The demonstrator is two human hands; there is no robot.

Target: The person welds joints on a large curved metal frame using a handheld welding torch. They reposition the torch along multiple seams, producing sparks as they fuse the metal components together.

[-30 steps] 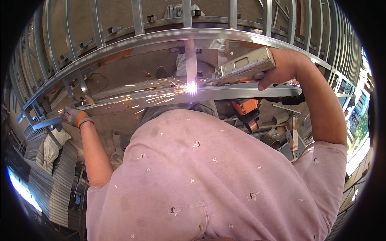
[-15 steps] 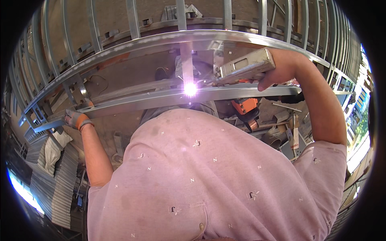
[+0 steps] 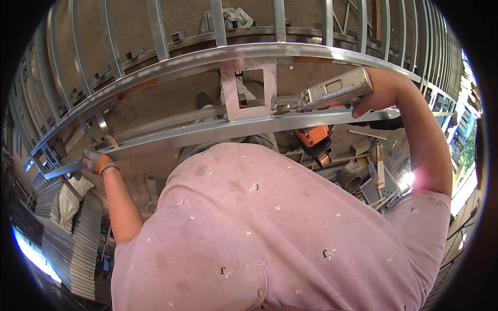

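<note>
My right hand [image 3: 381, 88], bare, is wrapped round a boxy, pale welding gun [image 3: 334, 89]. The gun's nozzle tip points left at the lower right corner of a flat metal plate with a rectangular opening [image 3: 231, 98]. That plate spans the gap between a curved far rail [image 3: 197, 56] and a near metal rail [image 3: 197, 133]. No arc shows at the tip. At the left end of the near rail, my left hand [image 3: 96, 162], in a grey glove with an orange cuff, is closed around the metal.
Upright metal bars [image 3: 158, 31] rise beyond the far rail. Below the near rail lie an orange and black tool [image 3: 313, 137] and scattered scrap [image 3: 363, 150]. Corrugated sheets [image 3: 72, 254] and a white sack [image 3: 70, 205] are at the left. A bright glare [image 3: 409, 179] shows by my right arm.
The bright arc on the near rail has gone out, and the plate now shows plainly. My right hand has moved slightly right with the welding gun. My left hand stays on the rail.
</note>
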